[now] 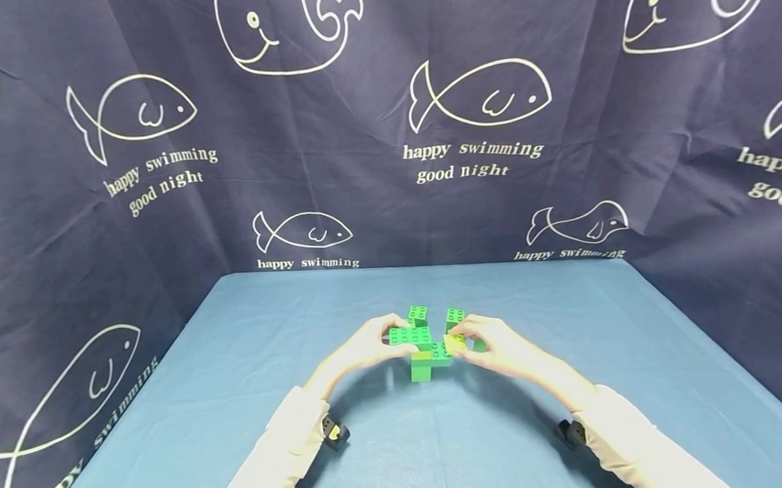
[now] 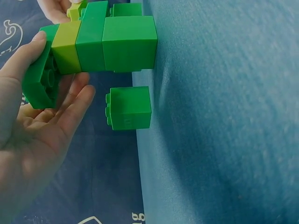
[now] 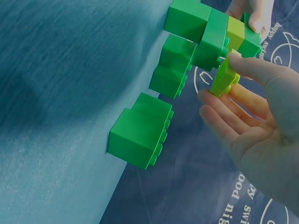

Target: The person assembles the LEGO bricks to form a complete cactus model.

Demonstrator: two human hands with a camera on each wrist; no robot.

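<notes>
In the head view, a small stack of toy building bricks stands on the blue tabletop. My left hand (image 1: 372,341) grips the studded green brick (image 1: 408,336) at its top left, thumb on the near side. Beneath that brick, the left wrist view shows a yellow-green brick (image 2: 67,47) and more green bricks (image 2: 130,43) down to the table. My right hand (image 1: 503,347) pinches a separate yellow brick (image 3: 223,78) between thumb and fingers. It is held tilted, close over the stack's green crosswise brick (image 1: 439,352) and overlapping it in the head view.
Behind the stack sit other green bricks (image 1: 417,314), with another green brick (image 1: 455,315) just beyond my right fingers. The right wrist view shows a stepped green piece (image 3: 140,130) on the table. A dark printed curtain (image 1: 389,200) hangs behind the blue table (image 1: 288,299).
</notes>
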